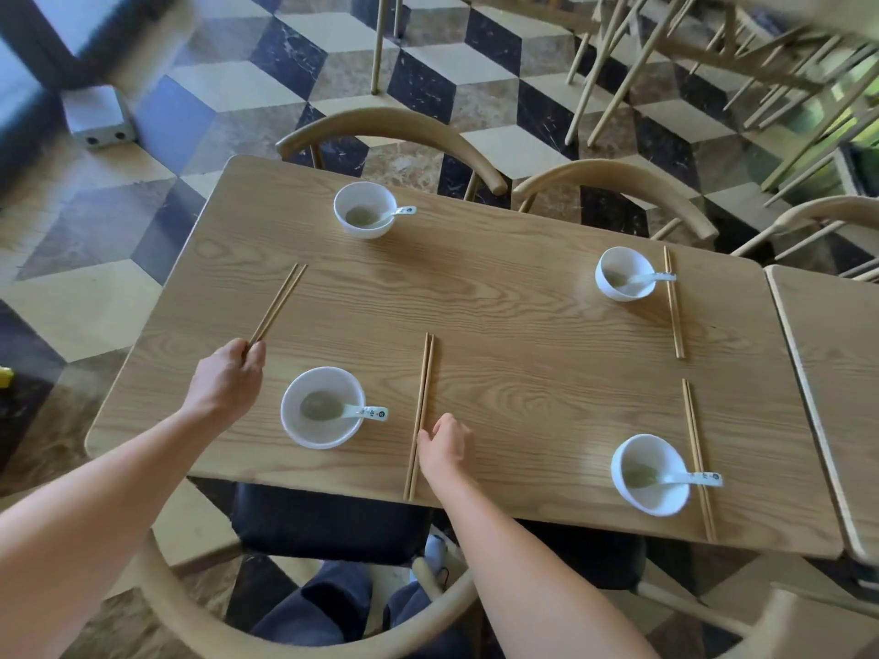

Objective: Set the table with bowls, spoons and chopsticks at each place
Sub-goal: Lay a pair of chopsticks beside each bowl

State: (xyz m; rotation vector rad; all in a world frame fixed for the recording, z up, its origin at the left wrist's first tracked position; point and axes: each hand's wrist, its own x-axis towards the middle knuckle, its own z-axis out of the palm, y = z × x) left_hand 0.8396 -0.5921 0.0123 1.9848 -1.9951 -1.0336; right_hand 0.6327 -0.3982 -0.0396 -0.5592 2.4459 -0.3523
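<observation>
- Your left hand (231,373) is closed around the near end of a pair of chopsticks (279,301), pinching them between thumb and fingers; the sticks run away from you, out over the left part of the wooden table (499,325), toward the far bowl.
- Your right hand (446,444) rests on the table with its curled fingertips touching a second pair of chopsticks (420,411), which lies flat and points away from you (whether you are pinching this pair or only pressing on it, I cannot tell).
- That second pair lies just to the right of the near-left bowl (322,406), a white bowl with a white spoon (354,412) in it, the handle pointing right over the rim.
- The far-left bowl (365,210) also holds a spoon (392,214); no chopsticks lie beside it, the pair in your left hand being the nearest.
- The far-right bowl (625,273) holds a spoon (649,278), and a pair of chopsticks (673,302) lies just to its right, under the spoon handle.
- The near-right bowl (650,474) holds a spoon (685,478), with chopsticks (698,459) lying along its right side, the handle crossing over them.
- Curved-back wooden chairs (395,130) stand at the far side, and another table (837,373) adjoins on the right.
</observation>
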